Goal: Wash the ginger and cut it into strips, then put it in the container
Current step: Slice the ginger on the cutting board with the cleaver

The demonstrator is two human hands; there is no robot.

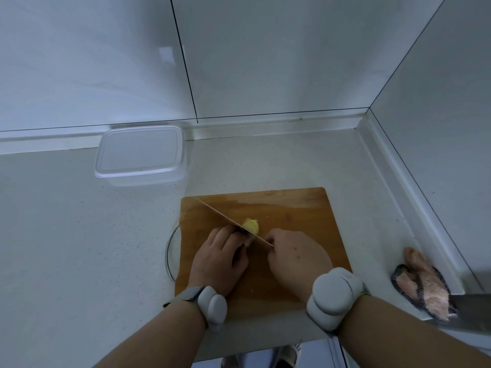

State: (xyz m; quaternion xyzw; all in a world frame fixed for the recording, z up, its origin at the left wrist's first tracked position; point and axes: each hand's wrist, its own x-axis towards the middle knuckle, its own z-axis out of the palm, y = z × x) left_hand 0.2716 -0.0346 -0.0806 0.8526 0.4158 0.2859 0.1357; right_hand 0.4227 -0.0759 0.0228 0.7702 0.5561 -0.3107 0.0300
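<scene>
Clear container (140,152), nothing inside, 10 o'clock of board (305,208). Left hand (220,257) closed on ginger (251,226); right hand (295,254) closed on knife (220,215).

Left hand (220,257) curled, right hand (295,257) gripping

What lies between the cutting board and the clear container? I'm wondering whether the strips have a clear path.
Only bare countertop separates the cutting board from the clear container, per the head view.

A home kitchen corner: a pale speckled countertop (79,248) meets glossy grey-white wall panels (265,62), with a wooden cutting board (305,208), a clear plastic container (140,154) and a pink dishcloth (425,285) lying on the counter
</scene>
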